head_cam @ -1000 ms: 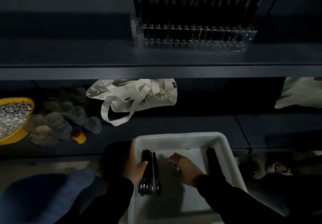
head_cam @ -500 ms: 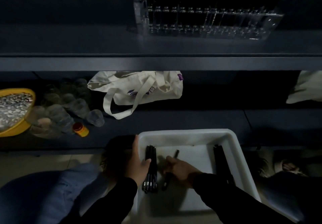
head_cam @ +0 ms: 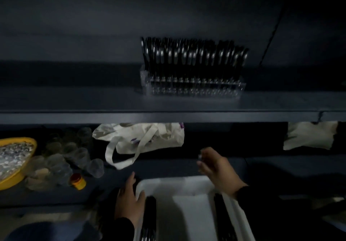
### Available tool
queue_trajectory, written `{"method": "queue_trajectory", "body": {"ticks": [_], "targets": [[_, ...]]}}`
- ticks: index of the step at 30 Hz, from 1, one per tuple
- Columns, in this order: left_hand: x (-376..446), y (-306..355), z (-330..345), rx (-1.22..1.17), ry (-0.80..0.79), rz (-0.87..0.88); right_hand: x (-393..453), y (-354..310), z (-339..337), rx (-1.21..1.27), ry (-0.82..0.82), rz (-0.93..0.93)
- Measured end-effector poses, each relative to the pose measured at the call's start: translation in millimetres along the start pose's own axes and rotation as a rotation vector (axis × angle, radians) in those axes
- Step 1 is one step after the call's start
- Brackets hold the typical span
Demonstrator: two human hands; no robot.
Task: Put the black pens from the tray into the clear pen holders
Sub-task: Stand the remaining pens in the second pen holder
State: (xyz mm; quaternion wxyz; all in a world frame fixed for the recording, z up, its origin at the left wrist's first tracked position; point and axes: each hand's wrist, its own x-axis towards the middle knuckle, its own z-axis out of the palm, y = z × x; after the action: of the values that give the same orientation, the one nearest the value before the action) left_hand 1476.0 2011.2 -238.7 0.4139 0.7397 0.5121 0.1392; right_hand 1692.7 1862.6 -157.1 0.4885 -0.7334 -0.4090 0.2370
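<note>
right hand pinches pen, lifted clear of tray toward holder on shelf | left hand flat on tray rim, fingers apart, steadying it

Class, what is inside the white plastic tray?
Inside the white plastic tray: black pens along its left wall, more along its right. Its near end is out of frame.

Hands at the white tray

The right hand pinches a black pen above it; the left hand rests on its side.
</note>
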Motion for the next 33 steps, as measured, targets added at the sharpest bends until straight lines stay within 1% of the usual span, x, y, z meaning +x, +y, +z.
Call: {"method": "queue_trajectory", "body": {"ticks": [2, 3, 5, 7, 9, 11, 13, 16, 18, 19, 23, 25, 29, 33], "targets": [[-1.8, 20.6, -13.5, -0.043, 0.111, 0.114, 14.3, -35.1, -26.7, 0.038, 0.047, -0.045], [-1.9, 32.3, -20.2, -0.069, 0.172, 0.192, 21.7, -53.0, -40.7, 0.019, 0.095, -0.093], [2.8, 60.1, -34.9, -0.126, 0.270, 0.326, 36.3, -89.2, -68.3, 0.055, 0.202, -0.168], [11.5, 93.7, -52.5, -0.174, 0.339, 0.401, 51.2, -120.0, -96.0, 0.097, 0.279, -0.204], [22.2, 125.4, -69.0, -0.171, 0.375, 0.454, 66.0, -144.7, -121.1, 0.104, 0.358, -0.204], [32.5, 155.0, -82.5, -0.166, 0.355, 0.484, 81.5, -159.6, -141.9, 0.101, 0.461, -0.212], [43.1, 180.2, -91.9, -0.156, 0.318, 0.478, 94.8, -166.5, -154.1, 0.080, 0.558, -0.214], [64.5, 206.8, -99.5, -0.141, 0.219, 0.438, 112.5, -166.9, -162.5, 0.045, 0.629, -0.199], [79.2, 217.4, -101.6, -0.141, 0.153, 0.429, 121.5, -166.9, -163.0, 0.019, 0.643, -0.192], [86.4, 220.7, -102.4, -0.134, 0.145, 0.433, 125.2, -166.7, -162.5, 0.004, 0.645, -0.200], [109.1, 221.8, -109.9, -0.103, 0.211, 0.461, 132.1, -168.9, -162.1, -0.120, 0.658, -0.260], [118.2, 217.8, -112.9, -0.101, 0.183, 0.466, 133.4, -168.5, -163.9, -0.141, 0.650, -0.273], [126.8, 216.0, -112.3, -0.080, 0.101, 0.483, 136.2, -162.2, -166.9, -0.184, 0.638, -0.236], [130.5, 213.6, -110.4, -0.032, 0.100, 0.512, 140.5, -161.5, -168.1, -0.222, 0.654, -0.222]]}}
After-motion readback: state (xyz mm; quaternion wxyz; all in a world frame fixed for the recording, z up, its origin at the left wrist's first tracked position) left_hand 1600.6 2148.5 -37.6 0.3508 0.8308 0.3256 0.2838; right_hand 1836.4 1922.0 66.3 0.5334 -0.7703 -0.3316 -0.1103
